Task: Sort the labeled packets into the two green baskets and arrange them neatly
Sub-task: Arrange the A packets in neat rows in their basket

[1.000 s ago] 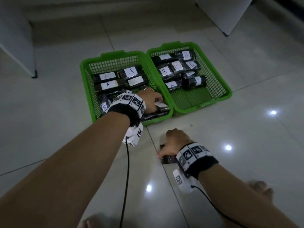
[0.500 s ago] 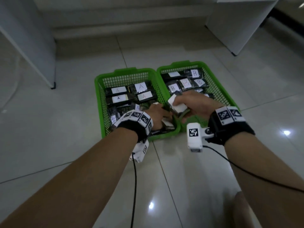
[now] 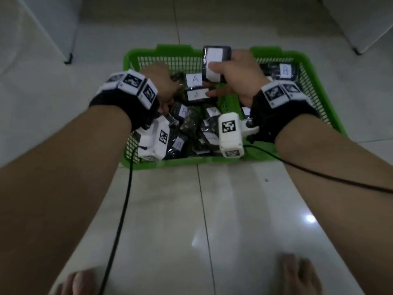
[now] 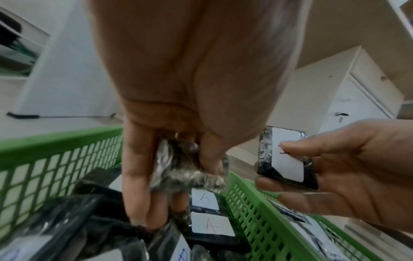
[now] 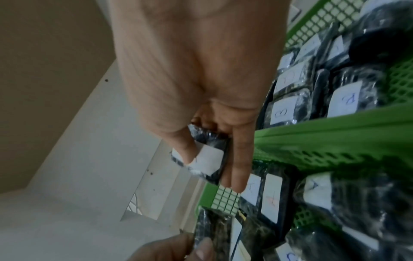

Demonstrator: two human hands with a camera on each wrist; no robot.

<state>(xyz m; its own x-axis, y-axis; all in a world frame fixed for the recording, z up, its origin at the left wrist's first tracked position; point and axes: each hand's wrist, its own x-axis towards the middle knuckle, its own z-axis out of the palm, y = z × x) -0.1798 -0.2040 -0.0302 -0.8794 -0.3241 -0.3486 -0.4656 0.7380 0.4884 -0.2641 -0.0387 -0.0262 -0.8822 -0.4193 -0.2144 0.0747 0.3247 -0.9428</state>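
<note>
Two green baskets stand side by side on the floor. The left basket (image 3: 161, 165) holds several dark packets labeled A (image 3: 195, 78); the right basket (image 3: 319, 99) holds packets labeled B (image 3: 285, 70). My right hand (image 3: 212, 79) holds a dark packet with a white label (image 3: 215, 58) upright over the shared basket walls, thumb on the label (image 5: 208, 160). The letter is hidden under the thumb. My left hand (image 3: 170, 81) is inside the left basket and grips a crumpled dark packet (image 4: 185, 167) whose label does not show.
The baskets sit on glossy pale floor tiles. A white cabinet's foot (image 3: 68, 60) is at the far left and another white unit (image 3: 357, 52) at the far right. Black cables trail from both wrists. My feet (image 3: 297, 271) are at the near edge.
My right hand took a packet off the floor, carried it up to the baskets and now holds it upright. My left hand stayed in the left basket and now grips a packet.
</note>
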